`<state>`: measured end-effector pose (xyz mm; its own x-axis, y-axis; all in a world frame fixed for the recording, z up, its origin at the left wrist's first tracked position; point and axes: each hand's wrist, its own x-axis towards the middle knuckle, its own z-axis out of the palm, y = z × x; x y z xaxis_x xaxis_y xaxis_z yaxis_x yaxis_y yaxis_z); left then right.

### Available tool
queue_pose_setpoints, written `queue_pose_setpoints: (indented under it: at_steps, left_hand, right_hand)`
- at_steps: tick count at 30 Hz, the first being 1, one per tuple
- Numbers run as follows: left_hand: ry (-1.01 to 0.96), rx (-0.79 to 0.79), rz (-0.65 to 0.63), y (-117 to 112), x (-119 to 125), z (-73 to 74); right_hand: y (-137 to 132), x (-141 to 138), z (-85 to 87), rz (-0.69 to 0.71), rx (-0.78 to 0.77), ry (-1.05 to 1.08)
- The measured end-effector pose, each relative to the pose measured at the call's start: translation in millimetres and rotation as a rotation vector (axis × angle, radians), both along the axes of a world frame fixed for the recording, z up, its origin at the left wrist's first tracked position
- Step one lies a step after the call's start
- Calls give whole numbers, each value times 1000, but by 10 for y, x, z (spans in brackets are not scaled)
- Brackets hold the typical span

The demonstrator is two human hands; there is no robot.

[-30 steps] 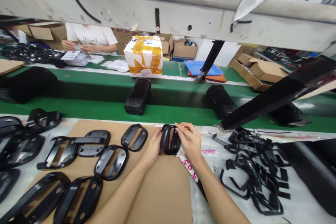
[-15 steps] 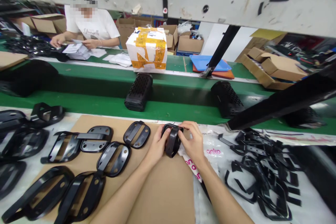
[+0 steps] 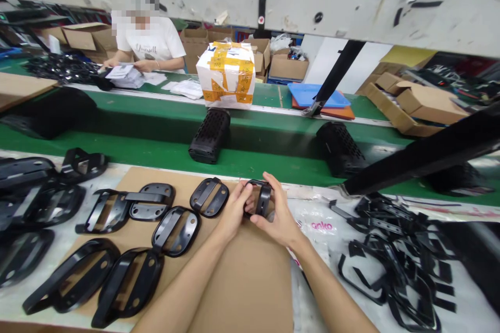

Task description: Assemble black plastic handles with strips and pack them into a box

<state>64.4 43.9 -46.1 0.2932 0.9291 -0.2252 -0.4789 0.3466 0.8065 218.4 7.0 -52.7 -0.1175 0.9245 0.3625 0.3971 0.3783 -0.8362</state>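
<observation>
Both hands are on a black plastic frame with a strap-like bar (image 3: 264,200), held over the front of the cardboard sheet. My left hand (image 3: 235,210) grips its left side, fingers curled at the edge. My right hand (image 3: 279,213) is around the right side, thumb low and fingers raised along the top. Part of the frame is hidden by the fingers. Nearest on the left lies a similar black frame (image 3: 221,199). Several more black frames, such as one with a raised bar (image 3: 187,231), lie on the cardboard sheet (image 3: 250,281).
A pile of thin black strips (image 3: 406,265) lies on white plastic film at right. Black perforated housings (image 3: 210,135) stand on the green conveyor (image 3: 265,158). A taped white box (image 3: 225,75) stands beyond, near a person (image 3: 150,44) handling papers. A black post (image 3: 422,148) slants across the right.
The frame has been turned in my hands. My right fingers have opened wider around its right side, the thumb moving lower. The view has shifted slightly left.
</observation>
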Motion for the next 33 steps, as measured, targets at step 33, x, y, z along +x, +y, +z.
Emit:
queue_pose_setpoints:
  at_steps: [33]
  left_hand:
    - [39,26,45,36,6,-33]
  right_hand:
    - [51,-27,-29,-71,59,46]
